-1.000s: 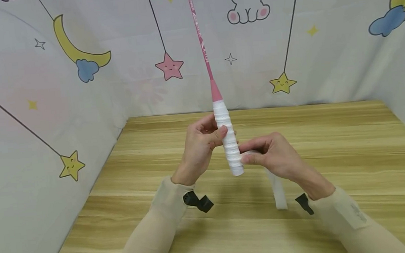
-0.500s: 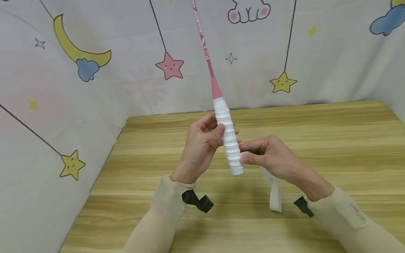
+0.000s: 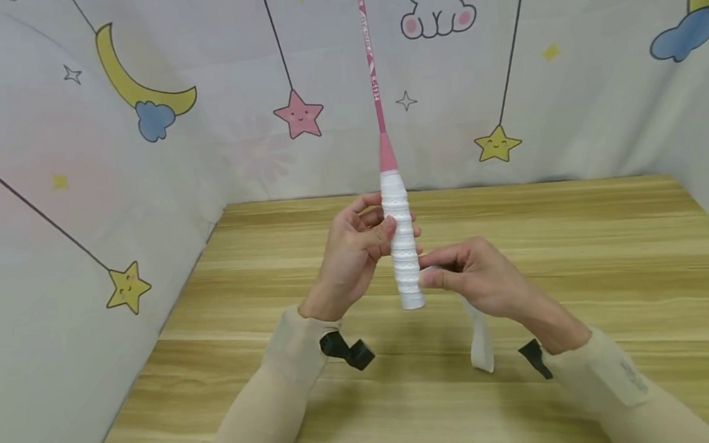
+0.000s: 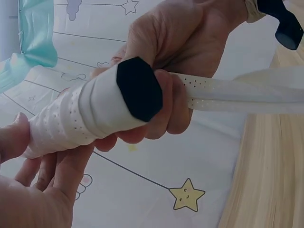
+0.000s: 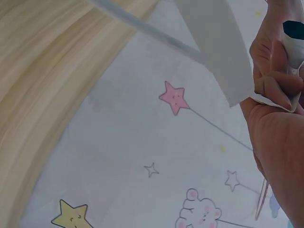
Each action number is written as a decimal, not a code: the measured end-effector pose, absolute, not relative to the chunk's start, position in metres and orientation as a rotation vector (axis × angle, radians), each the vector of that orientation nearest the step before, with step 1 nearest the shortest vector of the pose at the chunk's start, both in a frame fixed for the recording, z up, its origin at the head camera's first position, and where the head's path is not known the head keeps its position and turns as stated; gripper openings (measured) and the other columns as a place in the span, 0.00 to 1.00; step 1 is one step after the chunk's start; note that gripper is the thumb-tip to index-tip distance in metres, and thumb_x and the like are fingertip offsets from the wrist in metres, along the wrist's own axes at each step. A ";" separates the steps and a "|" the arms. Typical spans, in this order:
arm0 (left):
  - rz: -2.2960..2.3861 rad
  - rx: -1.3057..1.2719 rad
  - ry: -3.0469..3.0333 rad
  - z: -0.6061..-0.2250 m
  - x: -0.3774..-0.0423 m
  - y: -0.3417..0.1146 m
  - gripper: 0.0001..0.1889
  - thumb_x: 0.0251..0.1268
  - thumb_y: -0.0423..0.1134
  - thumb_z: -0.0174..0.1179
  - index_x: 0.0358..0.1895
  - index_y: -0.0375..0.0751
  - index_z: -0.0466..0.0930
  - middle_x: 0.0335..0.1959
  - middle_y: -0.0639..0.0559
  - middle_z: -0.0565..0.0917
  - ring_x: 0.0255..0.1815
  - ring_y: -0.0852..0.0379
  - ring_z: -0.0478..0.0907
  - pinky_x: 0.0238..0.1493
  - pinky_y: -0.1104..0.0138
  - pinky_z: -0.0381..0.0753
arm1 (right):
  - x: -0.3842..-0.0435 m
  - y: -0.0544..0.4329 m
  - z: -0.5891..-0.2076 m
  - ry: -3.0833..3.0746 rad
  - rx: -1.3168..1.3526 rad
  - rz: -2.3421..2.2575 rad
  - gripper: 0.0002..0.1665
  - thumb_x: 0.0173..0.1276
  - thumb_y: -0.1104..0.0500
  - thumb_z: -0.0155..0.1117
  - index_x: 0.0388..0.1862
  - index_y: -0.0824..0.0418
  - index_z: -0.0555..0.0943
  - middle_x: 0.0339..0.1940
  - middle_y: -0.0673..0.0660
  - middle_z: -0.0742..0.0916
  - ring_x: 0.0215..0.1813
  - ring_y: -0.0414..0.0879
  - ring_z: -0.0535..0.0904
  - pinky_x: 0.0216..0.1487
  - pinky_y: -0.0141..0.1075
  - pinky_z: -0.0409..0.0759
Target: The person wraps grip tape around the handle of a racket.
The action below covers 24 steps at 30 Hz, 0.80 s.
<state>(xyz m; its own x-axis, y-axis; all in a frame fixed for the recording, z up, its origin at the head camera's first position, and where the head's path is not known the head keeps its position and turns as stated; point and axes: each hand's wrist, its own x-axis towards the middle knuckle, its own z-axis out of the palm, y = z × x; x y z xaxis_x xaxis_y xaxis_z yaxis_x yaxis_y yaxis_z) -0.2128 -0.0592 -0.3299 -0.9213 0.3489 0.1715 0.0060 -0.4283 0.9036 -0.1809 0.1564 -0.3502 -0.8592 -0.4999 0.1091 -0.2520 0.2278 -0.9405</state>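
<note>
A badminton racket with a pink shaft [image 3: 371,65] stands nearly upright over the table, its head out of view. White perforated grip tape [image 3: 403,245] winds in overlapping ridges around the handle. My left hand [image 3: 348,261] holds the wrapped handle midway, thumb in front and fingers behind. Low on the handle's right side, my right hand [image 3: 489,276] pinches the tape between thumb and fingers. The loose tail [image 3: 481,347] hangs in a loop below that hand. In the left wrist view, the dark butt cap [image 4: 139,89] faces the camera, and the tape leads away past the right hand's fingers.
Beneath both hands lies a wood-grain table [image 3: 409,414]. A white curtain [image 3: 349,158] printed with stars, moons and a bear stands behind it and along the sides. Small dark cameras [image 3: 347,350] are strapped to both wrists.
The racket shaft has swung rightward to nearly upright, and its lettering has turned more toward the head camera. The tape's hanging tail has shifted slightly left. Both hands keep their holds.
</note>
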 end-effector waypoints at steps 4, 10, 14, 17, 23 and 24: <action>2.437 0.512 1.646 -0.330 -0.213 -0.058 0.15 0.83 0.22 0.50 0.66 0.26 0.70 0.42 0.53 0.88 0.39 0.59 0.92 0.41 0.62 0.94 | -0.179 0.157 -0.346 2.371 -0.668 -1.614 0.17 0.77 0.64 0.71 0.60 0.70 0.89 0.58 0.66 0.93 0.49 0.30 0.87 0.55 0.28 0.87; 2.448 0.472 1.793 -0.330 -0.214 -0.059 0.17 0.81 0.22 0.54 0.67 0.24 0.70 0.43 0.52 0.85 0.38 0.60 0.92 0.43 0.66 0.92 | -0.177 0.159 -0.340 2.489 -0.607 -1.600 0.09 0.75 0.64 0.73 0.50 0.66 0.93 0.44 0.63 0.96 0.37 0.35 0.84 0.43 0.29 0.85; 2.465 0.438 1.793 -0.330 -0.214 -0.058 0.17 0.80 0.22 0.55 0.67 0.25 0.70 0.42 0.51 0.85 0.38 0.59 0.92 0.43 0.66 0.93 | -0.177 0.159 -0.339 2.481 -0.585 -1.615 0.07 0.76 0.64 0.72 0.45 0.66 0.93 0.38 0.60 0.95 0.36 0.37 0.86 0.45 0.30 0.86; 2.474 0.433 1.755 -0.329 -0.214 -0.058 0.16 0.81 0.22 0.54 0.66 0.25 0.70 0.42 0.51 0.86 0.39 0.59 0.92 0.43 0.67 0.93 | -0.178 0.159 -0.339 2.447 -0.556 -1.642 0.07 0.77 0.64 0.71 0.45 0.66 0.93 0.38 0.57 0.95 0.39 0.38 0.88 0.49 0.31 0.87; 2.475 0.449 1.637 -0.329 -0.214 -0.056 0.17 0.83 0.23 0.51 0.69 0.25 0.69 0.42 0.52 0.88 0.40 0.59 0.93 0.43 0.66 0.93 | -0.181 0.161 -0.343 2.371 -0.525 -1.703 0.08 0.77 0.64 0.72 0.46 0.69 0.91 0.39 0.52 0.94 0.40 0.40 0.86 0.50 0.32 0.88; 2.474 0.455 1.618 -0.329 -0.214 -0.056 0.17 0.84 0.23 0.50 0.69 0.25 0.69 0.42 0.52 0.89 0.41 0.59 0.92 0.44 0.66 0.93 | -0.182 0.161 -0.344 2.366 -0.525 -1.708 0.08 0.76 0.65 0.72 0.47 0.70 0.91 0.40 0.51 0.93 0.40 0.40 0.85 0.50 0.33 0.88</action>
<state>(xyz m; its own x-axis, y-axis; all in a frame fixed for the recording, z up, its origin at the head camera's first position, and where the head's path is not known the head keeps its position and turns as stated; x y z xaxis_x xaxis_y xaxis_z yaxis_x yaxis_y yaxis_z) -0.2138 -0.0559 -0.3294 -0.9426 0.2881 0.1689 0.0393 -0.4065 0.9128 -0.1820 0.1610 -0.3437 -0.9221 -0.3819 0.0622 -0.1794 0.2794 -0.9433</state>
